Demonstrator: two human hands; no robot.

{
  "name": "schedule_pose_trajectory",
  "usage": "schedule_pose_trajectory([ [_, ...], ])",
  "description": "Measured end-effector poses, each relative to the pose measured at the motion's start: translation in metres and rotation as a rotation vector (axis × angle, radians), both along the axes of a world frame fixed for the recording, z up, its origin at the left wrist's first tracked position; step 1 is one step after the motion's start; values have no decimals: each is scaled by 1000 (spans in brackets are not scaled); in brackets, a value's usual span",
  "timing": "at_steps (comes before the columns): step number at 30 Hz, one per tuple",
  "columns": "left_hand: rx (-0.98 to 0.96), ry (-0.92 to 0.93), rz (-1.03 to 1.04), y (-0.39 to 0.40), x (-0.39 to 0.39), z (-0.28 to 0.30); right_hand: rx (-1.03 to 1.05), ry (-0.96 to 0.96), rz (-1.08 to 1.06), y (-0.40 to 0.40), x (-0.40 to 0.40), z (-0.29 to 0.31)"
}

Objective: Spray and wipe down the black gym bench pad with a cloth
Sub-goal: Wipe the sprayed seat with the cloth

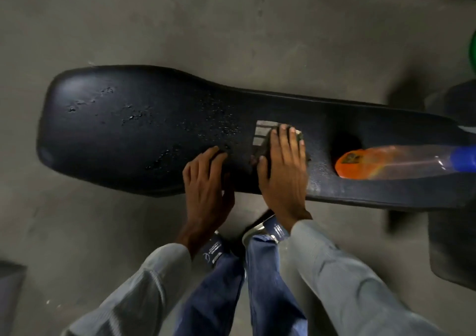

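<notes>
The black gym bench pad (123, 132) stretches across the view, wide at the left and narrow at the right, with wet droplets over its left and middle parts. A dark cloth with grey stripes (261, 136) lies on the pad's middle. My right hand (283, 168) presses flat on the cloth, fingers spread over it. My left hand (206, 181) rests just left of it on the pad's near edge, fingers apart and holding nothing. A clear bottle with an orange label and blue cap (401, 161) lies on its side on the pad at the right.
Grey concrete floor (180, 21) surrounds the bench. My legs in blue jeans and dark shoes (213, 250) stand against the near side. The bench's dark base (453, 243) sits at the right, dark equipment at the top right, something green at the right edge.
</notes>
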State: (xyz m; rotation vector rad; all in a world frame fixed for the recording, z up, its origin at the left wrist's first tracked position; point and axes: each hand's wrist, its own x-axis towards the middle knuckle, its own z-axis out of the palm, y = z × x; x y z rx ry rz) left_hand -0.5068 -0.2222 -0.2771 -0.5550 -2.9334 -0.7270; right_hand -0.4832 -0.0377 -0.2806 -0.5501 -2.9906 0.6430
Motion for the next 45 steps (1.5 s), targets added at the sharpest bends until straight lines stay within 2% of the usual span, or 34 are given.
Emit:
schedule_pose_trajectory([
  [3, -44, -4, 49, -31, -6, -3, 52, 5, 0, -18, 9, -4],
  [6, -62, -24, 36, -47, -11, -10, 134, 3, 175, -55, 18, -5],
  [8, -47, -35, 1, -50, -14, -13, 165, 8, 285, -72, 2, -5],
  [11, -10, -17, -1, -45, -24, -11, 147, 26, 331, -73, -46, -2],
  [15, -12, 38, -29, -34, -50, -4, 186, -52, 226, -44, -78, 3],
  [18, -69, 40, -9, -33, -67, -1, 175, -80, 38, -36, -39, 7],
  [20, -104, 28, 47, -38, -75, -3, 164, -90, -3, -50, -3, 9],
  [23, -130, 22, 79, -51, -84, -12, 205, -111, 177, -82, 11, 2],
  [25, -152, 24, 73, -59, -86, -20, 200, -52, 330, -93, -16, -1],
  [27, -177, 23, 68, -61, -86, -25, 169, 3, 392, -89, -57, -1],
  [31, -193, 11, 96, -57, -85, -22, 186, -83, 261, -48, -108, 8],
  [34, -205, -19, 102, -56, -86, -16, 168, -124, 44, -29, -75, 11],
  [36, -209, -33, 102, -56, -86, -15, 163, -136, -63, -45, -36, 14],
  [39, -212, -36, 96, -56, -86, -16, 162, -159, 77, -88, -10, 9],
  [42, -219, -33, 88, -58, -86, -19, 158, -99, 294, -101, -58, 4],
  [45, -229, -24, 85, -58, -86, -21, 173, -73, 310, -75, -118, 3],
])
